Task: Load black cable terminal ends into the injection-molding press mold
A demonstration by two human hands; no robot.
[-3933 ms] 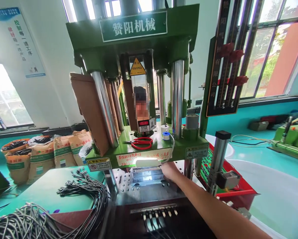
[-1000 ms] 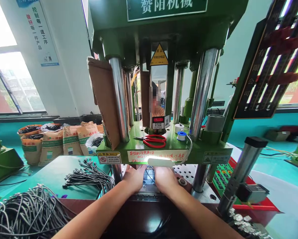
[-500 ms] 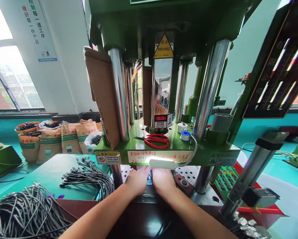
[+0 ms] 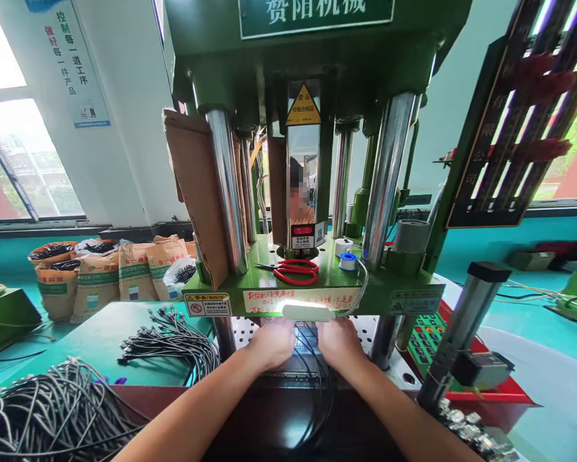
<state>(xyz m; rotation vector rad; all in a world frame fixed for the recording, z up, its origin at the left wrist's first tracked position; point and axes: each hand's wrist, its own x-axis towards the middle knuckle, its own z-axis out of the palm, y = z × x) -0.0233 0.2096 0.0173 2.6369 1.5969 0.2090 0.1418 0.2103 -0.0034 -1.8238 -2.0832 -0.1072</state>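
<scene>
My left hand (image 4: 271,344) and my right hand (image 4: 340,343) reach under the green press plate, one on each side of a metal mold (image 4: 306,343). The fingers of both hands curl inward at the mold's edges. Their tips are hidden by the hands and a lit work lamp (image 4: 308,312), so what they grip does not show. Between my hands several thin black cables (image 4: 317,391) run from the mold toward me and droop over the dark front edge.
Red-handled pliers (image 4: 296,272) and a blue-and-white spool (image 4: 347,261) lie on the press plate (image 4: 269,253). Bundled cables (image 4: 52,410) are piled at the left. Steel columns (image 4: 228,192) flank the work area. A control panel (image 4: 427,343) stands at the right.
My hands have moved apart, the right one to the right, and more of the mold shows. Black cables now hang clearly between them. The view has tilted up and shifted right.
</scene>
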